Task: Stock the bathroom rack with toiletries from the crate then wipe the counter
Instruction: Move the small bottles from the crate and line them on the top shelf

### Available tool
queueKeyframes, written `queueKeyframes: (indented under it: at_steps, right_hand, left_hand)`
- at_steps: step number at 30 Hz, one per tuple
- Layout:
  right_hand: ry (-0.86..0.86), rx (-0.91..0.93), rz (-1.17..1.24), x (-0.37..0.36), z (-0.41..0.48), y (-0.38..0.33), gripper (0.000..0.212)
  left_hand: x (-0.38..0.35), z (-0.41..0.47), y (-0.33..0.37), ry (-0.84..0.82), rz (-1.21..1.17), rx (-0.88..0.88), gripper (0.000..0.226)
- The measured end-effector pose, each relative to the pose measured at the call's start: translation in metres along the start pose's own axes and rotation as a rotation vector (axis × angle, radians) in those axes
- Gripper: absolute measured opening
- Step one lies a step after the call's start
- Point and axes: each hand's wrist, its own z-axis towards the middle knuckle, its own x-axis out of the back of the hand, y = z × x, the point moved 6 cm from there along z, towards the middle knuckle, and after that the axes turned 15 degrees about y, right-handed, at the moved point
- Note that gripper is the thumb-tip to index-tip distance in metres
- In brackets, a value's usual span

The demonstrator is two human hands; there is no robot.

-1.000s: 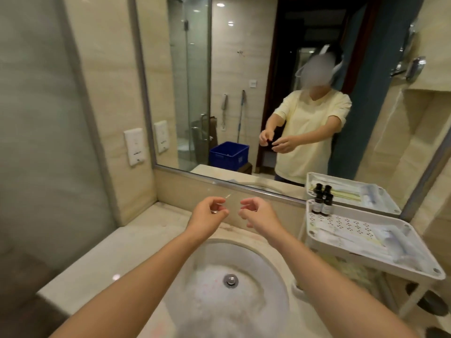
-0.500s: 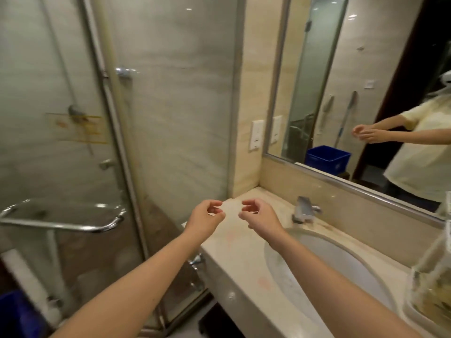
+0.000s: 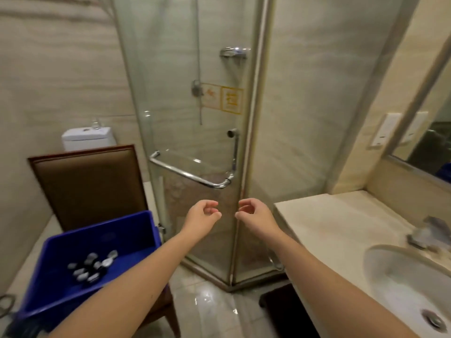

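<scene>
Your left hand point(image 3: 202, 215) and right hand point(image 3: 253, 214) hang side by side, fingers loosely curled, holding nothing. The little bottles point(image 3: 91, 267) lie in the blue crate point(image 3: 117, 230), down to your left. They look small, light and smooth, so they may slip. Pinch each one around its middle.

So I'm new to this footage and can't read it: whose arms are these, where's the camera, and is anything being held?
No machine here: a person wears one wide-angle camera on the head, so both bare arms reach in from below. The left hand and right hand hover, fingers loosely curled, nothing visible in them. On the left, a blue plastic crate on a brown padded chair holds small dark bottles. On the right are the beige stone counter and white round sink.
</scene>
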Motion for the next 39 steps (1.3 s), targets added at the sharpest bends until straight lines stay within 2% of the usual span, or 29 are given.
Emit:
queueKeyframes:
  at_steps: [8,13,22,32,39]
  right_hand:
    - [-0.262,0.091,-0.031,-0.112,-0.008,-0.035,0.033]
    - [-0.44,0.159,-0.018,-0.185,-0.006,-0.055,0.032]
    - [-0.738,0.2,-0.04,-0.296,0.004,-0.071,0.033]
    - [-0.935,0.245,-0.074,-0.373,0.002,-0.057,0.035]
    - [-1.015,0.229,-0.1,-0.422,-0.002,-0.051,0.035]
  left_hand:
    - [0.098,0.008,-0.058,0.16,-0.004,0.145,0.027]
    - [0.152,0.021,-0.094,0.336,0.011,0.219,0.025]
    - [0.211,0.039,-0.142,0.597,0.032,0.351,0.028]
    - [0.243,0.039,-0.188,0.784,0.052,0.472,0.021]
    - [0.269,0.052,-0.223,0.806,0.046,0.555,0.024]
